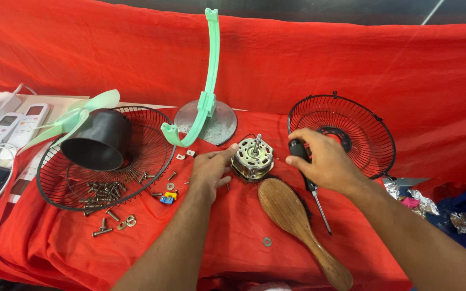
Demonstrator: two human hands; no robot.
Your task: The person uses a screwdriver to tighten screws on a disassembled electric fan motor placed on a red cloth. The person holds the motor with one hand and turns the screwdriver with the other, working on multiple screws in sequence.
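The left hand (pixel 210 171) rests on the red cloth (pixel 233 226) that covers the surface, its fingers loosely spread, grasping nothing, with the fingertips touching the side of a small fan motor (pixel 252 159). The motor sits upright near the middle of the cloth, its shaft pointing up. The right hand (pixel 324 160) is clenched around the black handle of a screwdriver (pixel 311 186), just to the right of the motor; the metal shaft points down and toward the person. A wooden brush (pixel 297 226) lies just in front of the motor, bristles down, and a small washer (pixel 267 241) lies beside it. To the left, a wire fan guard (pixel 155 161) holds a black motor cover (pixel 99 141), a pale green fan blade (pixel 76 117) and loose screws (pixel 102 191). A second fan guard (pixel 362 121) leans behind the right hand, and a green stand arm (pixel 208 91) rises from a round metal base (pixel 223 125).
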